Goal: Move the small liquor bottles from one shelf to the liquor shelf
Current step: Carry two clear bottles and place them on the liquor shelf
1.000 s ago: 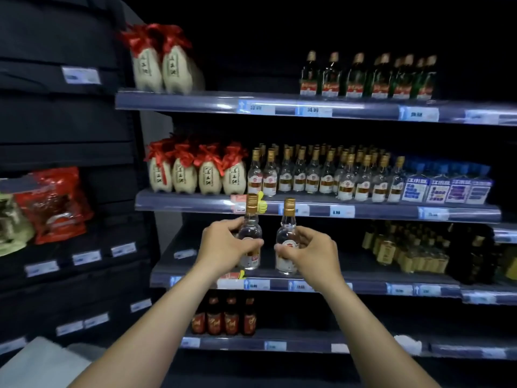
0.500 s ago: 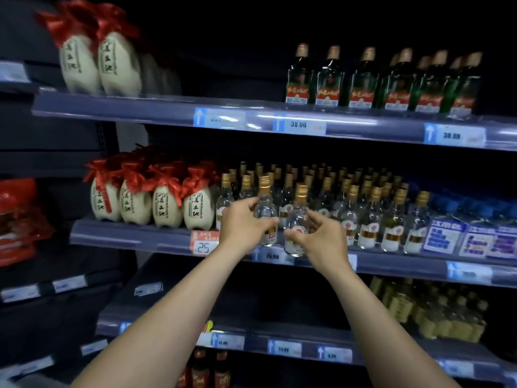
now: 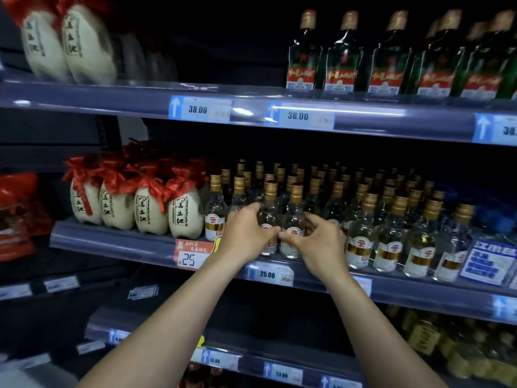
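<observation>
My left hand (image 3: 246, 233) fingers curl round one small bottle (image 3: 268, 218), my right hand (image 3: 320, 245) round a second bottle (image 3: 293, 224); four cream jars (image 3: 151, 212) stand left of them.

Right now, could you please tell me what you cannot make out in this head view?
Head view:
Labels of the left bottle and right bottle: partly covered by the left hand and right hand.
Cream jars, top shelf: motion-blurred.
Price tag: cut by right edge.
Yellow lower-shelf bottles: too dark.
</observation>
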